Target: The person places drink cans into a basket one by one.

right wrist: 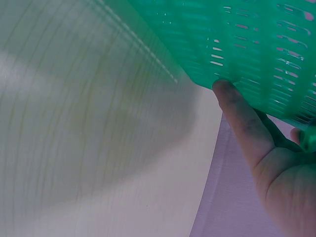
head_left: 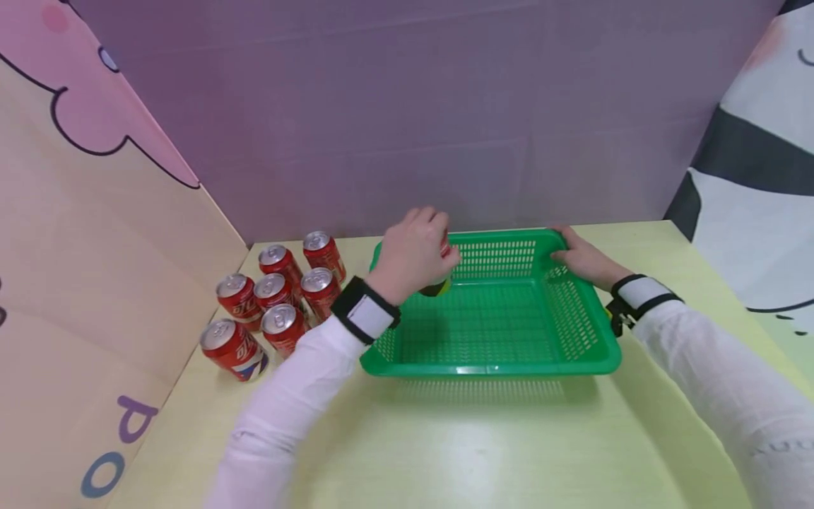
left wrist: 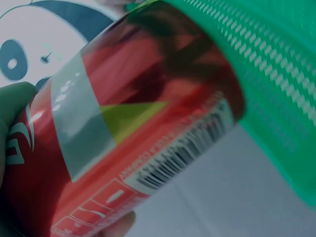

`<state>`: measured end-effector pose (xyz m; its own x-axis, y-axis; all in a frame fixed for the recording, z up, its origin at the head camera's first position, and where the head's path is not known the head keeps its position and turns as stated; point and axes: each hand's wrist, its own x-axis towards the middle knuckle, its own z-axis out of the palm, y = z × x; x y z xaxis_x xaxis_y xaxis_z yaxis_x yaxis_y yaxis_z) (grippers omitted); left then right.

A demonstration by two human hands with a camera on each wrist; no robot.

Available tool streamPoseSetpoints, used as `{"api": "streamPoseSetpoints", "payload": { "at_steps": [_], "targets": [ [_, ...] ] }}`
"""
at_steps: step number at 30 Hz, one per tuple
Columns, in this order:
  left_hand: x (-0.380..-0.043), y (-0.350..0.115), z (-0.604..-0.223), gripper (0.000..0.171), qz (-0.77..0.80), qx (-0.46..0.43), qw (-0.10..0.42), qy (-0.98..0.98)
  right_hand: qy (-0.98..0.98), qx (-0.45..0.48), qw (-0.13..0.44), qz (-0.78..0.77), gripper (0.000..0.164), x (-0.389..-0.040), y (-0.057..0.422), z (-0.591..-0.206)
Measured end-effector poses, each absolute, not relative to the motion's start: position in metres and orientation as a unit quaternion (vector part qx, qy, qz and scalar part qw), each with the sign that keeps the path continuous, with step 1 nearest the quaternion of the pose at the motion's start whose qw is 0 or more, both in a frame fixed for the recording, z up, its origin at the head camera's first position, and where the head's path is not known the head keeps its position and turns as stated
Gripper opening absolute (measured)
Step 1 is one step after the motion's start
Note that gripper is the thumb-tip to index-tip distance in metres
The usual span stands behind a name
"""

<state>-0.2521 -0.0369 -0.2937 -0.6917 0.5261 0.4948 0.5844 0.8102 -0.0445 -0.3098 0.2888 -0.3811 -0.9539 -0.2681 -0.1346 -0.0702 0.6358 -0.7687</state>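
My left hand point(head_left: 415, 251) grips a red soda can point(left wrist: 123, 118) above the left part of the green plastic basket point(head_left: 490, 369). The can is tilted, and its barcode and a yellow triangle show in the left wrist view. Most of it is hidden behind the hand in the head view. At the basket's far right corner, my right hand point(head_left: 586, 260) holds the rim. In the right wrist view, a finger point(right wrist: 242, 116) of that hand lies along the outside of the perforated wall. No cans show on the visible part of the basket's floor.
Several red soda cans point(head_left: 282, 326) stand upright in a cluster left of the basket, close to my left forearm. The pale wooden table point(head_left: 470, 452) ends at a purple back wall point(head_left: 394, 127). Printed panels point(head_left: 76, 268) rise at both sides.
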Motion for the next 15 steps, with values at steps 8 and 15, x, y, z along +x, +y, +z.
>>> {"api": "streamPoseSetpoints", "payload": {
  "at_steps": [8, 15],
  "targets": [
    [-0.291, 0.030, -0.310, 0.023, -0.033, -0.315, 0.159, -0.935, 0.896, -0.092, 0.118, -0.419, 0.061, -0.310, 0.286, -0.381],
    [-0.310, 0.070, -0.331, 0.042, 0.002, -0.350, 0.136, -0.927, 0.898, -0.090, 0.113, -0.415, 0.061, -0.312, 0.288, -0.382]
  ]
}}
